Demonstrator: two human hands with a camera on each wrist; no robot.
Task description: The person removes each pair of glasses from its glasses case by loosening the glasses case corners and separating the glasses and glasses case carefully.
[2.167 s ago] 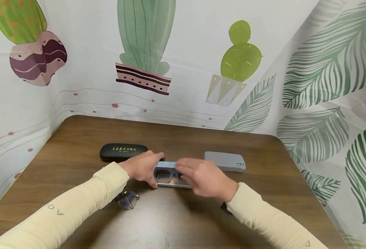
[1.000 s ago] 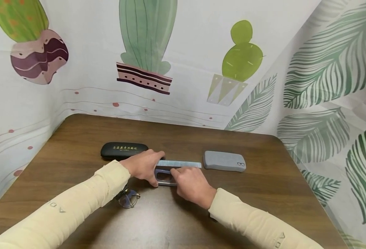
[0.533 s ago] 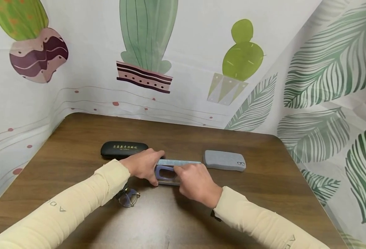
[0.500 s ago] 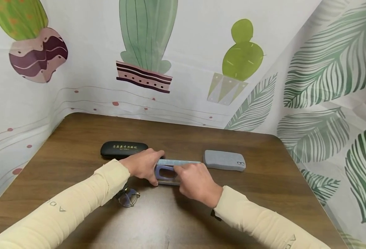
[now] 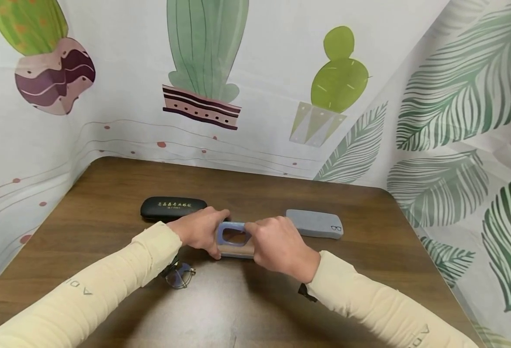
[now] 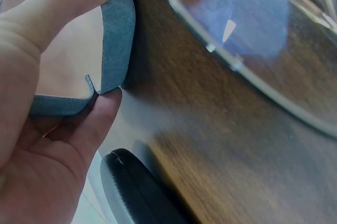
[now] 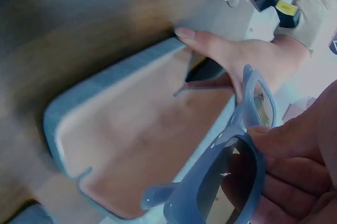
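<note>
An opened blue spectacle case (image 5: 237, 250) with a pinkish lining lies mid-table. My left hand (image 5: 200, 232) grips its left end, the thumb on the near rim and the fingers on the far side, as the left wrist view (image 6: 63, 29) also shows. Blue-framed sunglasses (image 7: 239, 121) are up out of the case, over its far edge in the head view. My right hand (image 5: 281, 246) pinches them at the bridge, thumb against the frame, and hides the right lens from the head camera. The right wrist view shows nothing inside the case.
A black spectacle case (image 5: 172, 208) lies closed behind my left hand. A closed grey one (image 5: 315, 224) sits behind my right hand. Thin-rimmed glasses (image 5: 180, 276) lie by my left wrist. A patterned cloth (image 5: 264, 96) hangs behind the wooden table (image 5: 220, 309).
My right hand has reached into the case, pinched the sunglasses and raised them out of it, toward the far side. The left hand keeps its hold on the case.
</note>
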